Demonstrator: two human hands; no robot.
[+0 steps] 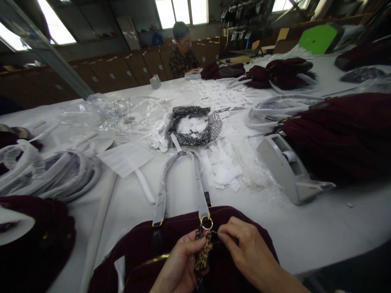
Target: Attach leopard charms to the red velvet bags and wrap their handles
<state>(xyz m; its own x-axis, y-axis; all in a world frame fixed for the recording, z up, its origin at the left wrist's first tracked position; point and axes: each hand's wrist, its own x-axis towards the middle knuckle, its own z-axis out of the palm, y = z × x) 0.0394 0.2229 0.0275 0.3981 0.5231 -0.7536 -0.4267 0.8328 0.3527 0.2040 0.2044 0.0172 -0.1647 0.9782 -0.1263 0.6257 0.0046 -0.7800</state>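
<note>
A dark maroon handbag (137, 248) lies at the near table edge, its two handles (180, 179) wrapped in pale grey paper and stretched away from me. A gold ring (207, 223) sits at the base of the right handle. A leopard-print tag (204, 254) hangs from it. My left hand (180, 264) pinches this tag from below. My right hand (244, 252) pinches at the ring's right side, fingers closed on a small dark part I cannot make out.
A grey tape dispenser (290, 169) stands to the right, with maroon bags (342, 130) behind it. White paper slips (222, 167), a black-and-white patterned pouch (195, 126) and clear plastic bags (122, 118) lie mid-table. Wrapped handles (45, 171) pile at left. A person (183, 53) stands at the far side.
</note>
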